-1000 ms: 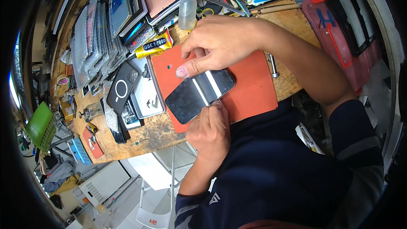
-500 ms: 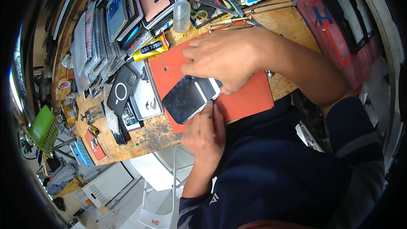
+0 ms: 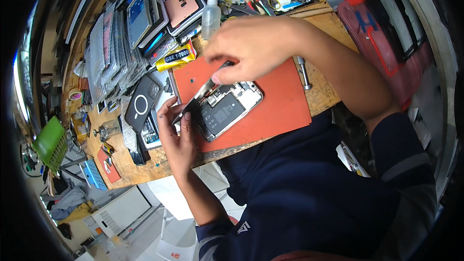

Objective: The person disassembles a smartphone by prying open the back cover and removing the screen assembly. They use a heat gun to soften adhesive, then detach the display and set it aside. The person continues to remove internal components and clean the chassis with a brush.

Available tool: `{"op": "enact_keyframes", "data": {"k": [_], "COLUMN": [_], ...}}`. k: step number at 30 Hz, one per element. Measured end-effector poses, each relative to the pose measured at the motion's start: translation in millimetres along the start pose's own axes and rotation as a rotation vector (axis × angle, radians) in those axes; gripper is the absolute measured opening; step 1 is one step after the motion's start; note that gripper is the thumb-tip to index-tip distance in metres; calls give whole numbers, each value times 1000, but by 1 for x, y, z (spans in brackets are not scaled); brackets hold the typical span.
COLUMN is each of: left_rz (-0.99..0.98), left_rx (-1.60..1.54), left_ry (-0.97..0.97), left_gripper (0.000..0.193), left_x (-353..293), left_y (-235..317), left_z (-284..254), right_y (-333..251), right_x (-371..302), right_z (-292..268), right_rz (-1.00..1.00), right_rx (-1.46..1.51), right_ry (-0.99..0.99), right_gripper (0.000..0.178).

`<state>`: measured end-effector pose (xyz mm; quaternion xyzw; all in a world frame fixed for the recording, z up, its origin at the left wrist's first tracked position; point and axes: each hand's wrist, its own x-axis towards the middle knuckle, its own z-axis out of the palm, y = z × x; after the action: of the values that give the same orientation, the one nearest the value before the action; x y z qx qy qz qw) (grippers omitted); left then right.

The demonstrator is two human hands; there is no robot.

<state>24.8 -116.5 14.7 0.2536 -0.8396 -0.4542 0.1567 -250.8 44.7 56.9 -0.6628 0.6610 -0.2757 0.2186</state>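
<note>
An opened smartphone [image 3: 225, 114] lies on an orange-red work mat [image 3: 285, 101], its black battery and inner boards bare. Its black screen panel [image 3: 197, 98] stands tilted up along the phone's left long side, seen nearly edge-on. My left hand [image 3: 180, 133] pinches the near end of that panel between thumb and fingers. At the far end, my right hand [image 3: 256, 48] grips the same panel, thumb on the inner side. Part of the panel is hidden behind the right fingers.
A black phone case [image 3: 141, 104] with a white ring lies left of the mat. Beyond it sit a yellow glue tube [image 3: 176, 58], a clear dropper bottle [image 3: 210, 19] and stacked bubble-wrapped pieces [image 3: 108, 53]. A metal screwdriver [image 3: 304, 73] rests by the mat's right edge.
The screen panel has come up from the phone body, baring the inside. My left hand has moved from the phone's near right edge to the panel's near end; the right hand has shifted slightly left.
</note>
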Motion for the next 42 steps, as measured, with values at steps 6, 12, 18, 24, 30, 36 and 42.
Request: {"op": "enact_keyframes", "data": {"k": [6,12,18,24,30,36,42], "left_rz": [63,121,227,261,247,225,271], "left_rx": [-205,-63,-20,144,273,253,208], "left_ry": [137,142,364,376,404,367,376], "left_gripper": [27,27,42,45,54,58,53], "left_x": [4,3,2,1,1,-3,-4], "left_y": [-5,-5,-16,-14,-11,-14,-15], "left_z": [17,19,39,37,37,35,31], "right_y": [-20,-46,-38,-46,-30,-52,-100], "right_x": [-11,-20,-11,-7,3,-13,-31], "right_z": [-16,41,72,67,61,60,81], "right_rz": [-21,-26,167,134,190,505,735], "right_rx": [444,-170,-149,-268,-114,318,1170], "right_ry": [474,230,128,90,-18,18,191], "right_gripper": [8,5,6,5,5,37,85]}}
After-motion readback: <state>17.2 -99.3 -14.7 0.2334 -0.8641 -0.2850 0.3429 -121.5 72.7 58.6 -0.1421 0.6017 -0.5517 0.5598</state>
